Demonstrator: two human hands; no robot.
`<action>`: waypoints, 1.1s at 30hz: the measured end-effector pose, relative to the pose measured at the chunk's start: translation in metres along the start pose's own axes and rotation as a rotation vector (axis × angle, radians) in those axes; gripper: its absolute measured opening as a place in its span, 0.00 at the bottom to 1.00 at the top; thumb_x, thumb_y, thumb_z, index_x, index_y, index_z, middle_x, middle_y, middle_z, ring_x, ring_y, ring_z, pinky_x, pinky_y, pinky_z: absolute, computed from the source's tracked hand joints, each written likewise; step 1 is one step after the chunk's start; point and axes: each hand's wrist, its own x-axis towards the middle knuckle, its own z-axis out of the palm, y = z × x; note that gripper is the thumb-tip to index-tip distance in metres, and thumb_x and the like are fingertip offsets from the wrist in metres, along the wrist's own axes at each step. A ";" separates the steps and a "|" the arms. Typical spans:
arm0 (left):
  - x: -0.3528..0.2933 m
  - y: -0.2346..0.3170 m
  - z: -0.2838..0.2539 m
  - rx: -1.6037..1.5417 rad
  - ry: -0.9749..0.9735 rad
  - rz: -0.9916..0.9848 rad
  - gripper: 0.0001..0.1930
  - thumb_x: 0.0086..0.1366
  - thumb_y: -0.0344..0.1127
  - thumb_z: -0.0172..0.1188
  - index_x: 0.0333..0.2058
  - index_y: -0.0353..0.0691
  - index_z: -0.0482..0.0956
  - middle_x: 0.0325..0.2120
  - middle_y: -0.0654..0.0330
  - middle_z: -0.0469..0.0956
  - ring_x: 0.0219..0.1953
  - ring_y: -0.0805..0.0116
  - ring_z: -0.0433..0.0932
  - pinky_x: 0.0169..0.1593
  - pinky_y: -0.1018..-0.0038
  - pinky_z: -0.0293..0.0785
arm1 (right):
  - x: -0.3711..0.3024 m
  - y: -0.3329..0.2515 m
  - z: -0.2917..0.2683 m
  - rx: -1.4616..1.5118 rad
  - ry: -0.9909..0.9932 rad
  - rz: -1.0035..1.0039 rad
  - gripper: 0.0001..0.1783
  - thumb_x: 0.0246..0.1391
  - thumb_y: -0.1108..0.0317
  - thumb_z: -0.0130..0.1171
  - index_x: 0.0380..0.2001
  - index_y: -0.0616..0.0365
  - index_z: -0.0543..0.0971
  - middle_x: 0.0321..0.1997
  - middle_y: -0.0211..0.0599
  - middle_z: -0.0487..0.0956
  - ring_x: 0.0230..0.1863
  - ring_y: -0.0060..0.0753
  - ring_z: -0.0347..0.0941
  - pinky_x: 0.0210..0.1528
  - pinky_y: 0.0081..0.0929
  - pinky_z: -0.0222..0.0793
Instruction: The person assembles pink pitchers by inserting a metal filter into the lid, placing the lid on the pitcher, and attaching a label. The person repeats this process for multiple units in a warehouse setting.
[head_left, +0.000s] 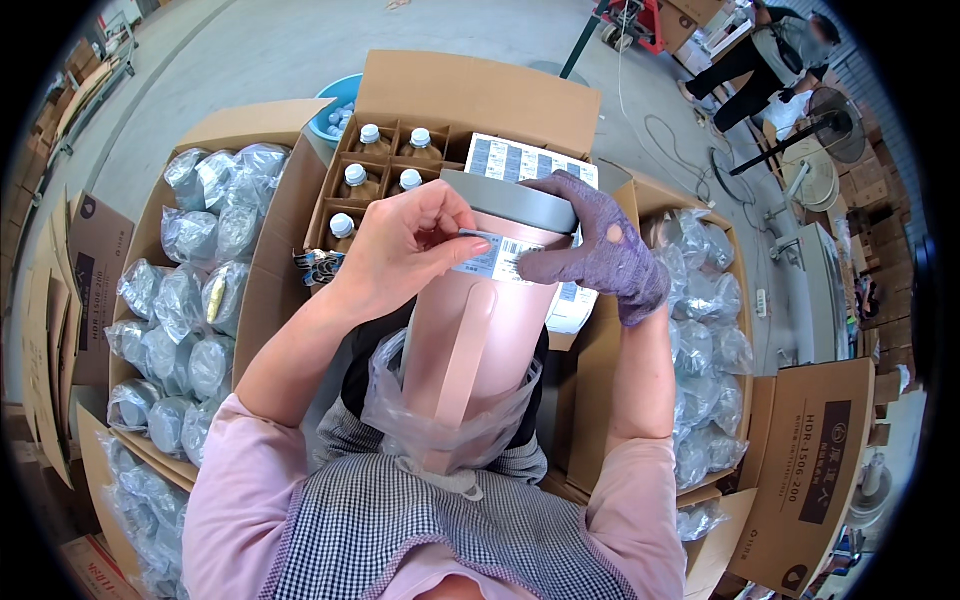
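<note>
A pink jug (508, 350) with a long handle and a grey lid (510, 199) stands upright between my arms, its lower part in a clear plastic bag (385, 408). On its upper side, just under the lid, is a white and blue printed label (508, 259). My bare left hand (392, 245) pinches the label's left edge between thumb and fingers. In a purple glove with a hole on its back, my right hand (608, 248) grips the jug's right side and lid, its thumb on the label's right end. Sheets of labels (530, 160) lie just beyond the jug.
Ahead stands a divided carton (480, 88) with several white-capped brown bottles (355, 182). Open cartons of plastic-wrapped items flank me, left (190, 290) and right (700, 340). A blue basin (345, 90) sits beyond. At far right are a person (775, 60) and a standing fan (833, 122).
</note>
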 end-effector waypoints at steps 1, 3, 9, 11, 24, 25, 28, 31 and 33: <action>0.000 -0.002 0.001 0.016 0.011 0.016 0.09 0.60 0.23 0.65 0.31 0.38 0.71 0.25 0.69 0.74 0.22 0.86 0.68 0.24 0.86 0.63 | 0.000 0.000 0.000 -0.009 -0.001 -0.003 0.39 0.32 0.59 0.75 0.51 0.63 0.76 0.43 0.42 0.77 0.45 0.37 0.76 0.50 0.31 0.71; -0.002 -0.006 0.001 0.015 0.066 0.031 0.13 0.58 0.27 0.68 0.32 0.37 0.69 0.23 0.66 0.73 0.24 0.83 0.70 0.28 0.84 0.68 | 0.000 0.000 0.001 -0.014 -0.002 -0.007 0.39 0.32 0.59 0.75 0.51 0.62 0.76 0.44 0.42 0.77 0.45 0.37 0.76 0.50 0.31 0.71; 0.005 -0.002 -0.021 0.431 0.126 -0.185 0.24 0.53 0.37 0.73 0.39 0.37 0.66 0.26 0.57 0.75 0.28 0.72 0.75 0.34 0.76 0.72 | 0.000 -0.004 0.004 0.013 -0.031 0.054 0.39 0.33 0.59 0.74 0.52 0.62 0.75 0.44 0.42 0.77 0.45 0.38 0.76 0.50 0.31 0.71; 0.011 0.003 -0.019 0.637 0.242 -0.034 0.27 0.53 0.38 0.73 0.45 0.35 0.67 0.35 0.51 0.75 0.38 0.63 0.76 0.42 0.71 0.72 | -0.006 -0.004 0.000 0.003 0.002 0.053 0.39 0.33 0.60 0.74 0.52 0.62 0.75 0.45 0.42 0.77 0.45 0.38 0.76 0.50 0.31 0.72; 0.025 -0.064 0.021 0.175 0.158 0.309 0.26 0.65 0.37 0.57 0.60 0.38 0.66 0.56 0.44 0.65 0.60 0.49 0.63 0.65 0.61 0.57 | -0.004 0.007 0.005 -0.113 -0.040 -0.055 0.42 0.35 0.58 0.72 0.56 0.63 0.70 0.50 0.51 0.73 0.55 0.47 0.71 0.58 0.37 0.66; 0.020 -0.067 0.014 0.246 0.185 0.230 0.25 0.66 0.36 0.55 0.61 0.37 0.64 0.56 0.44 0.65 0.61 0.49 0.63 0.65 0.61 0.57 | -0.004 0.008 0.006 -0.128 -0.046 -0.036 0.42 0.35 0.57 0.72 0.56 0.63 0.71 0.50 0.51 0.73 0.55 0.48 0.70 0.58 0.37 0.66; -0.013 -0.063 0.015 0.354 0.251 0.065 0.27 0.69 0.35 0.51 0.63 0.30 0.59 0.58 0.40 0.63 0.63 0.47 0.61 0.65 0.59 0.57 | -0.011 -0.001 0.000 -0.151 -0.062 -0.025 0.44 0.34 0.55 0.72 0.57 0.62 0.71 0.50 0.52 0.73 0.55 0.49 0.70 0.59 0.37 0.66; -0.075 0.001 0.043 0.347 0.053 0.109 0.35 0.67 0.37 0.55 0.64 0.23 0.51 0.61 0.35 0.60 0.65 0.40 0.58 0.65 0.56 0.57 | -0.013 -0.005 0.000 -0.100 -0.071 0.008 0.45 0.34 0.54 0.72 0.58 0.61 0.70 0.51 0.53 0.73 0.55 0.50 0.69 0.60 0.37 0.64; -0.105 0.005 0.073 0.829 0.047 0.155 0.38 0.64 0.37 0.58 0.65 0.23 0.49 0.62 0.31 0.57 0.65 0.37 0.57 0.66 0.54 0.55 | -0.019 -0.013 -0.001 -0.181 -0.084 -0.054 0.42 0.39 0.54 0.69 0.58 0.61 0.70 0.51 0.53 0.73 0.55 0.50 0.68 0.60 0.38 0.64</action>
